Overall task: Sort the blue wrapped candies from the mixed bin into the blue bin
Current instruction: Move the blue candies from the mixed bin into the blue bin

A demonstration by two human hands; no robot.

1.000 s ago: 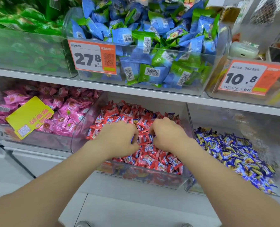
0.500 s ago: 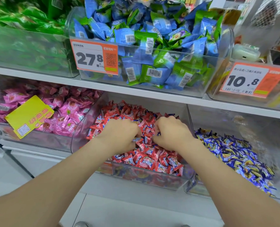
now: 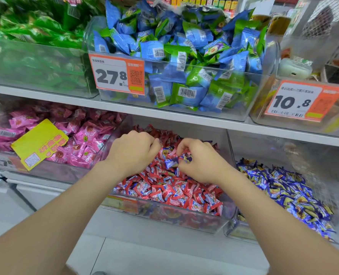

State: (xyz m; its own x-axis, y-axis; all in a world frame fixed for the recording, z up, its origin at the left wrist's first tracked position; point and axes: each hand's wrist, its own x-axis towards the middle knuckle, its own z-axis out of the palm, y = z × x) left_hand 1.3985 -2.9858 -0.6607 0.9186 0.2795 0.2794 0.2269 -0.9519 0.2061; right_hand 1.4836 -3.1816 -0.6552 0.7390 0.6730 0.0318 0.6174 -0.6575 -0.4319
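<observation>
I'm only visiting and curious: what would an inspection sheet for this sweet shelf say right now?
Surface: white shop shelf board.
Job's things: clear mixed bin full of red wrapped candies; one blue wrapped candy on top of them; clear blue bin to its right, holding blue wrapped sweets.
Clutter: yellow card tag lying over the clear pink candy bin.
Hands: right hand pinches the blue wrapped candy; left hand is curled into the red wrapped candies, grip unclear.
Cables: nothing seen.
Surroundings: orange price tag 27.8 and orange price tag 10.8 on the row above.
</observation>
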